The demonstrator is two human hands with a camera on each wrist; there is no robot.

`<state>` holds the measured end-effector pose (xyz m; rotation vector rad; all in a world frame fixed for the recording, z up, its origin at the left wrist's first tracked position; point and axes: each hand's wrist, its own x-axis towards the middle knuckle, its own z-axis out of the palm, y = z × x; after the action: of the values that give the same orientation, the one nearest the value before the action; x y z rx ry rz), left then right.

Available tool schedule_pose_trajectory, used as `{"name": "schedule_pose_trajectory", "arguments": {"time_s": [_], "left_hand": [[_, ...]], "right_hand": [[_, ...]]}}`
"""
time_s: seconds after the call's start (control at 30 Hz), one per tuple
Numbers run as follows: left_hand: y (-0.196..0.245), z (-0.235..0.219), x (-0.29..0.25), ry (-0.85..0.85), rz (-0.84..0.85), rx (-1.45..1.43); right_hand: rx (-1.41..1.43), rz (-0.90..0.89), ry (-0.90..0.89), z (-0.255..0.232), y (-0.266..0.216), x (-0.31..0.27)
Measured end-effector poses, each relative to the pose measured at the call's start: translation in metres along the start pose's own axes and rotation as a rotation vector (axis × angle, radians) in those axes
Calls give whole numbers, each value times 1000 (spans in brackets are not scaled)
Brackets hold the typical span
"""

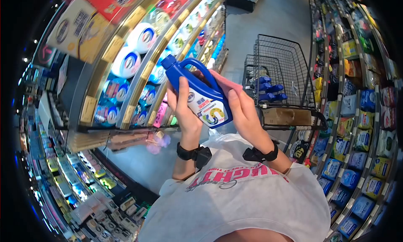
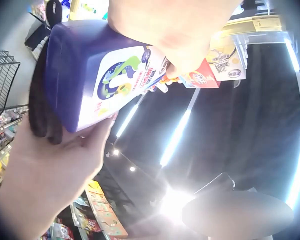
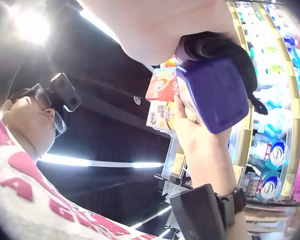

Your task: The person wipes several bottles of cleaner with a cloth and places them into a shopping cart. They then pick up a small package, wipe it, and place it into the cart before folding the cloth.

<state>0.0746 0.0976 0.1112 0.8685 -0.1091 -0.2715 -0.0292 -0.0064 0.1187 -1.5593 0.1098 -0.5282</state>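
Observation:
A blue drain cleaner bottle (image 1: pixel 201 91) with a loop handle is held tilted before the chest, its white label showing a bent pipe. My left hand (image 1: pixel 184 105) grips its left side, thumb along the front. On the right, my right hand (image 1: pixel 245 114) pinches a flat pink thing (image 1: pixel 226 81) against the bottle, thumb on top. In the left wrist view the bottle's base (image 2: pixel 62 80) faces left, with a dark soft piece (image 2: pixel 40 100) between it and the right hand (image 2: pixel 65 170). The right wrist view shows the left fingers (image 3: pixel 182 112) against the label side.
Shelves of detergent tubs and bottles (image 1: pixel 138 36) rise on the left. A black wire cart (image 1: pixel 281 53) ahead carries several blue-capped bottles (image 1: pixel 268 91), with a cardboard piece (image 1: pixel 287 116) near its handle. Shelves of packets (image 1: pixel 352 158) line the right side.

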Motion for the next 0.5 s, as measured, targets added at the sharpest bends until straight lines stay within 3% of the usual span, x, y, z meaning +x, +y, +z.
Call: {"name": "schedule_pose_trajectory", "arguments": {"time_s": [0.07,0.1,0.2,0.23,0.3,0.33,0.37,0.4,0.47,0.5], "left_hand": [[-14,12,0,16,96,65],[-24,20,1,50,159,102],[-45,64,-14,-50,294,133],[-57,72,-15,-74,266,142],[-75,82,-10,-277,334,218],[-84,94,-11,-283,308,192],[-91,105,-12,-317,249,181],[-98,115,-12,-353,186,166],[-116,133,-13,-336,156,161],[-126,141,-13,-362,144,164]], "right_hand": [[205,-3,74,-8,16,0],[238,98,78,-19,22,-2],[442,344,109,-60,43,-13],[525,433,174,-69,47,-17],[444,508,256,-98,39,-27],[347,584,307,-110,34,-29],[312,362,357,-124,31,-31],[267,260,413,-140,14,-30],[-61,-147,719,-164,20,-29],[-114,-213,709,-177,17,-32]]}}
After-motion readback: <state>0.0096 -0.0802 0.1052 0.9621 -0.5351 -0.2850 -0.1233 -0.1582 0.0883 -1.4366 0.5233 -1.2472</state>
